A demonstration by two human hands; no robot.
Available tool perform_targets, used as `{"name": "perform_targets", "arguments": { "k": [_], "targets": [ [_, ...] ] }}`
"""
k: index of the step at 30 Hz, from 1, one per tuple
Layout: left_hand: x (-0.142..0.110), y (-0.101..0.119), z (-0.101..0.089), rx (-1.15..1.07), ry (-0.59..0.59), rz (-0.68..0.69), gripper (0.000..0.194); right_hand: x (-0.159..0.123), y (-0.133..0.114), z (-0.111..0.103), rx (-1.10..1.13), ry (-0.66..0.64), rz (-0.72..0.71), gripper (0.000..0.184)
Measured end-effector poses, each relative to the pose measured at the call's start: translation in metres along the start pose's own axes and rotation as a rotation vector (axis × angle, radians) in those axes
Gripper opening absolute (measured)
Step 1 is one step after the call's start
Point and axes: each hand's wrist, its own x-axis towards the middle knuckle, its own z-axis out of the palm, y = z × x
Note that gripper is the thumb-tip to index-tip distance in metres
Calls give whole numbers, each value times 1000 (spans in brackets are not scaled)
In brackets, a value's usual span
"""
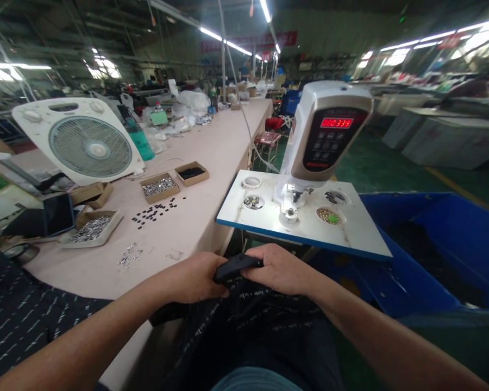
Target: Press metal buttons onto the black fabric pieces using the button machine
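A dark garment (252, 309) with small white printed lettering hangs from both my hands over my lap. My left hand (199, 278) is closed on one end of its dark band, and my right hand (279, 267) pinches the other end, with the band bowed between them. Just beyond stands a snap-fastening machine (326, 130) with a red lit display. Its lit die (289, 213) rises from a white board (264, 220) with round cups of small metal parts. The garment's lower part is in shadow.
Left is a pale table (158, 271) with a box fan (85, 141), small boxes of metal parts (161, 187), loose black pieces (152, 214) and loose metal rings (129, 254). Another dark printed cloth (20, 320) lies at lower left. A blue bin (444, 244) stands right.
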Motion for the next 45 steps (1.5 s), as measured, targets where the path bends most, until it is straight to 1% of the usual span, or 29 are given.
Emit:
{"name": "perform_targets", "arguments": {
  "k": [1, 2, 5, 9, 12, 15, 17, 20, 23, 26, 29, 32, 34, 35, 38, 41, 43, 45],
  "targets": [
    [2, -3, 1, -10, 0, 12, 15, 1, 0, 0, -8, 11, -5, 10],
    [4, -6, 2, -24, 12, 34, 15, 1, 1, 0, -13, 22, -16, 10],
    [7, -10, 4, -97, 54, 102, 21, 4, 6, 0, 7, 30, -55, 11],
    [9, -13, 4, -223, 25, 136, 28, 6, 12, 2, 60, 44, -47, 9],
    [10, -18, 6, -318, 15, 113, 29, 8, 14, 4, 75, 42, -30, 8],
    [13, -27, 12, -418, 15, 77, 28, 10, 14, 4, 67, 16, 3, 5],
    [16, -34, 18, -481, 1, 45, 27, 10, 14, 3, 55, -14, 19, 11],
    [19, -41, 24, -595, -64, 9, 26, 12, 12, 0, 30, -48, 16, 19],
    [22, -46, 27, -683, -79, 32, 27, 16, 9, -3, -47, -53, 9, 16],
    [27, -54, 30, -727, -47, 54, 26, 22, 7, -3, -108, -57, 12, 12],
    [34, -65, 38, -750, 16, 59, 25, 30, 3, -1, -104, -48, 14, 13],
    [40, -73, 45, -720, 166, 57, 21, 36, -2, 0, -109, -27, 23, 17],
    [41, -74, 47, -718, 229, 49, 19, 41, -5, -1, -118, -9, 48, 20],
    [41, -74, 47, -744, 228, 48, 21, 43, -7, -2, -118, 1, 67, 22],
    [41, -74, 44, -894, 160, 64, 28, 51, -9, -5, -96, -6, 102, 28],
    [42, -79, 44, -1005, 149, 85, 31, 60, -10, -5, -52, -55, 82, 31],
    [44, -84, 47, -1036, 172, 87, 29, 64, -11, -5, -42, -86, 71, 33],
    [44, -88, 50, -975, 263, 89, 23, 66, -14, -8, -55, -135, 84, 32]
  ]
}}
